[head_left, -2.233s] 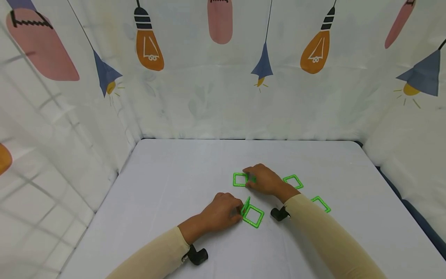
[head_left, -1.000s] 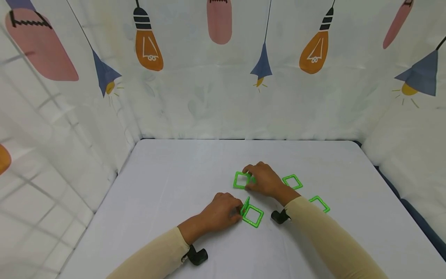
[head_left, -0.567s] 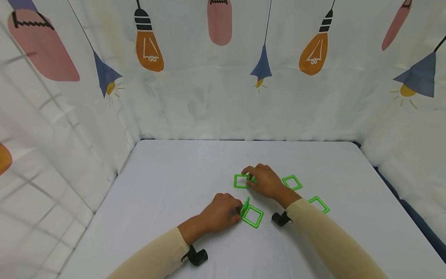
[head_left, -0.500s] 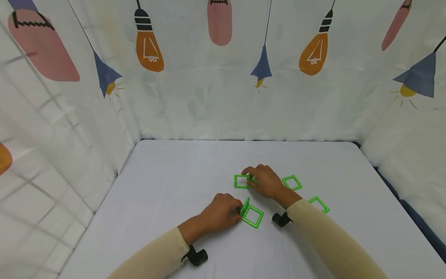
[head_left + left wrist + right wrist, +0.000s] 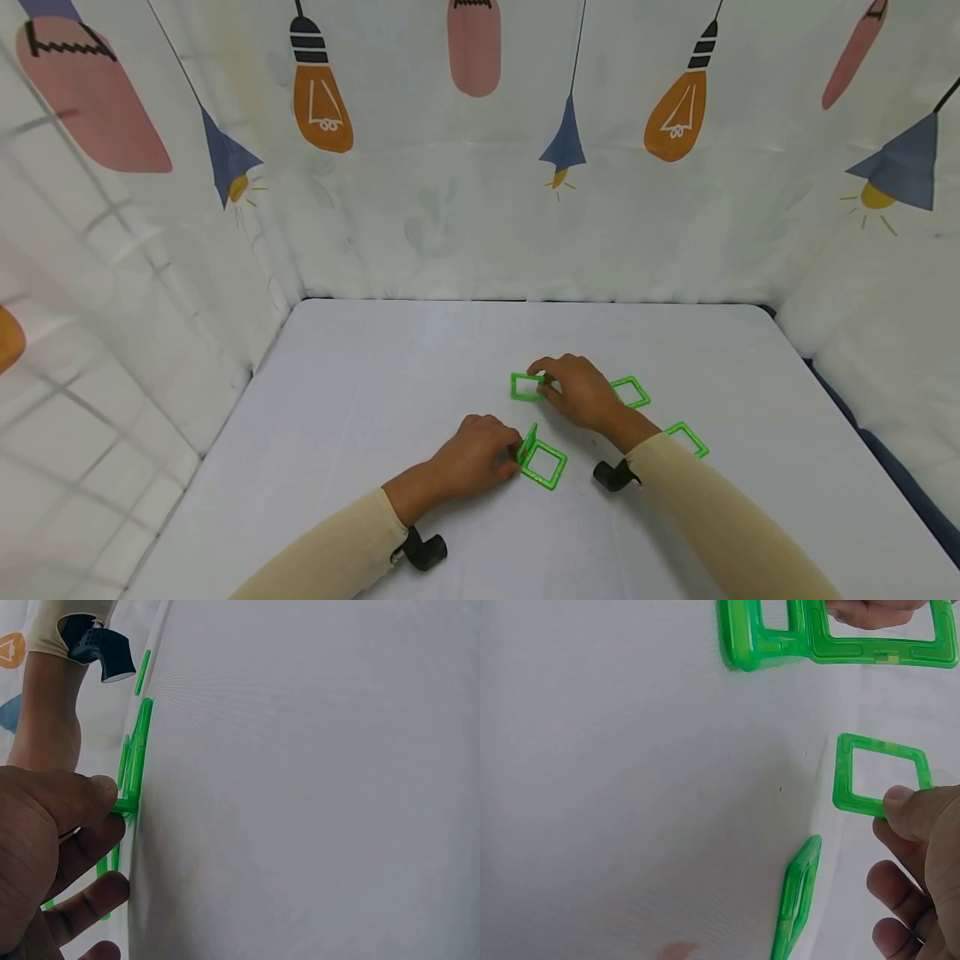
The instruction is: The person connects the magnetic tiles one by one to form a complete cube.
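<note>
My left hand pinches a green square magnetic tile that stands up along one edge of a second, flat green tile. In the left wrist view, thumb and forefinger hold the raised tile next to the flat tile. Farther back, my right hand holds another green square tile by one side, tilted up. The right wrist view shows this tile between thumb and forefinger, apart from the joined pair, whose upright tile is at the top.
Two more green tiles, one behind the right wrist and one partly hidden by the right sleeve, lie on the white table. Black cameras stick out at both wrists. Patterned fabric walls surround the table.
My right hand has shifted slightly to the right, and its tile has moved with it and changed tilt. My left hand and the joined pair have stayed still.
</note>
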`<state>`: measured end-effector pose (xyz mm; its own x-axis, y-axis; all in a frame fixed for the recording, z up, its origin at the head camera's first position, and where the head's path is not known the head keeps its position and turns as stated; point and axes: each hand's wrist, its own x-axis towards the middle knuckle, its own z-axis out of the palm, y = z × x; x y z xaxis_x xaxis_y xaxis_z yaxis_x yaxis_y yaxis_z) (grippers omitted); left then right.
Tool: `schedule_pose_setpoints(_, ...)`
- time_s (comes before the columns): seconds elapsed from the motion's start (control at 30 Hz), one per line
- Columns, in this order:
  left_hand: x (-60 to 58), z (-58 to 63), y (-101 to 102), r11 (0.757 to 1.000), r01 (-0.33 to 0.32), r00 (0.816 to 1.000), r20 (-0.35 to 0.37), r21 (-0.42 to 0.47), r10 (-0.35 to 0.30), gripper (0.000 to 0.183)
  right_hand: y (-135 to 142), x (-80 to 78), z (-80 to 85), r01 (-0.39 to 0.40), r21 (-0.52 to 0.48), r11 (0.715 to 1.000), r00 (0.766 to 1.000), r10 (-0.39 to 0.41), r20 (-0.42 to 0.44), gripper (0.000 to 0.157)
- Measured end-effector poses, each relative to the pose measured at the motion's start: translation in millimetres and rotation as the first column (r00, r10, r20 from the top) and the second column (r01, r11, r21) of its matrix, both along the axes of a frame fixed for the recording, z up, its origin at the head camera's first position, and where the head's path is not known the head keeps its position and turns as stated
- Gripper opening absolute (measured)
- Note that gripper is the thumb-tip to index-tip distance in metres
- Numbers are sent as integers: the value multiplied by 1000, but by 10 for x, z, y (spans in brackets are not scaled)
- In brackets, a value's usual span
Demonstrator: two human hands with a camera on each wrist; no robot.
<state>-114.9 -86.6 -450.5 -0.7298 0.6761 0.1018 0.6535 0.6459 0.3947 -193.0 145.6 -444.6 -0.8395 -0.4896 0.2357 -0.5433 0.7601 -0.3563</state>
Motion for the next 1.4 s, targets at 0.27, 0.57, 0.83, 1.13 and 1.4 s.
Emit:
schedule_pose_setpoints(0.27, 1, -17, -2, 1000, 8, 1000, -15, 21, -7, 12, 47, 50, 42, -3, -5, 1000, 1000, 3, 4, 28)
schedule_pose_setpoints(0.57, -7, -20, 4, 1000, -6, 1000, -6, -6, 6, 11, 102, 134, 105, 24, 14, 1000, 1000, -24, 15, 28)
schedule_pose_setpoints(0.83, -4, -5, 10, 1000, -9, 1000, -3, -16, 9, 10, 146, 181, 114, 24, 0, 1000, 1000, -24, 18, 28)
schedule_pose_setpoints(1.13, -13, -18, 17, 1000, -12, 1000, -13, -23, 12, 11, 224, 234, 127, 54, 0, 999, 998, -54, 14, 26)
schedule_pose_setpoints(1.4, -18, -37, 12, 1000, -12, 1000, -12, -12, 12, 10, 293, 291, 130, 77, -10, 997, 997, -77, 17, 28)
